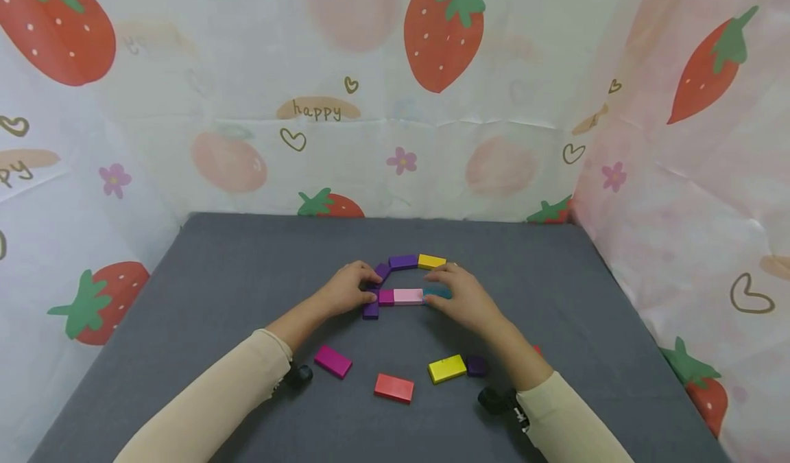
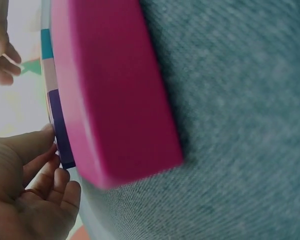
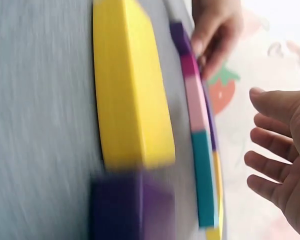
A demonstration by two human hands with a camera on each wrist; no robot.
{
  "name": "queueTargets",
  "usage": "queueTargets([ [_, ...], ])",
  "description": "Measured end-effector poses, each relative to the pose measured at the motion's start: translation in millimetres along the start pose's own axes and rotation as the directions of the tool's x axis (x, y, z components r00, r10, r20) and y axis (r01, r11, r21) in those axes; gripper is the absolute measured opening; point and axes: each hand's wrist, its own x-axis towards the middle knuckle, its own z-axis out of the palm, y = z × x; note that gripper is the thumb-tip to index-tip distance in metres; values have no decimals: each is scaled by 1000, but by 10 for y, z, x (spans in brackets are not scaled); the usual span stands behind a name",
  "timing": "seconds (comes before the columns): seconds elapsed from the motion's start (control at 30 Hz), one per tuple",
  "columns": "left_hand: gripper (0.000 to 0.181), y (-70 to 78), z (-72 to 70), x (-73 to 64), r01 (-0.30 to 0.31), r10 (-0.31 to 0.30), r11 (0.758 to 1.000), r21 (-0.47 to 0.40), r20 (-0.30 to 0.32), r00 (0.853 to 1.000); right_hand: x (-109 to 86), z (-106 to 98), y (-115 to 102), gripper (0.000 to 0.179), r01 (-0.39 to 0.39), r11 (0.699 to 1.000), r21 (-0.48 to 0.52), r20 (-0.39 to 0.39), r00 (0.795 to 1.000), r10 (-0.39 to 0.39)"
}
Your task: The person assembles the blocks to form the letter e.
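On the grey table a row of blocks runs sideways: a purple block (image 1: 370, 310) standing crosswise at its left end, a small magenta block (image 1: 386, 298), a pink block (image 1: 408, 297) and a teal block (image 1: 437, 292). My left hand (image 1: 343, 289) pinches the purple block, its thumb against the near face (image 2: 60, 127) and the other fingers curled behind. Beside the teal block hovers my right hand (image 1: 467, 298), fingers loosely spread and apart from the blocks in the right wrist view. Behind the row curve more purple blocks (image 1: 404, 263) and a yellow-orange block (image 1: 431, 261).
Nearer the front lie a magenta block (image 1: 333, 361), a red block (image 1: 393, 388), a yellow block (image 1: 447, 368) and a dark purple block (image 1: 477, 365) touching its right end. Something red (image 1: 537, 350) peeks out behind the right forearm. Strawberry-print cloth (image 1: 382, 147) hangs behind and beside the table.
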Motion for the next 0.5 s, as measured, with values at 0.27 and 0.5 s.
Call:
queueTargets([
  [0.27,31,4,-12,3,-11,11,1000,14,9,1000,-46,185,-424,40,101,993,61,79,991,-106],
  [0.5,31,5,-22,0,-25,25,1000,18,10,1000,-98,367,-752,41,201,978,51,182,961,-207],
])
